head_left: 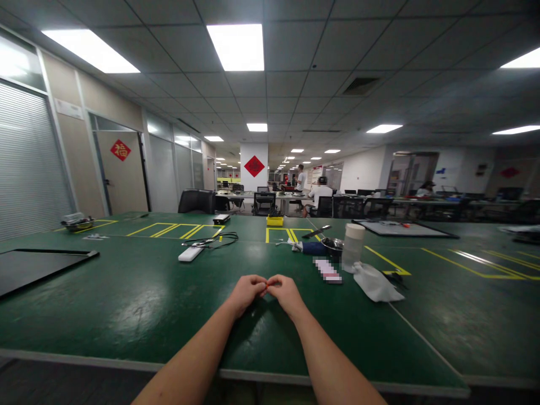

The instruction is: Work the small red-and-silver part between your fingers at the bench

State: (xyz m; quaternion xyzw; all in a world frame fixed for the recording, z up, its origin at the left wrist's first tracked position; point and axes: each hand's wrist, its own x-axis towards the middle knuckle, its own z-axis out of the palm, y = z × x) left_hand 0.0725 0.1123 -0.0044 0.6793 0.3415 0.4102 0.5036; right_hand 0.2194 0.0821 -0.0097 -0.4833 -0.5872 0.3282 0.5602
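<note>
Both hands meet above the green table point(177, 320), near its front middle. Between their fingertips is a tiny orange-red piece point(266, 286), too small for me to tell its kind. My left hand point(248, 292) pinches it from the left, thumb and forefinger together. From the other side my right hand point(284, 291) closes its thumb and fingers on the same spot. The fingers cover most of the piece.
A white power strip point(191, 253) with black cables lies at left. To the right are a blurred-out pink item point(327, 270), a translucent cylinder point(353, 247), a white bag point(377, 283) and a metal bowl point(333, 246). A yellow box point(275, 221) stands farther back.
</note>
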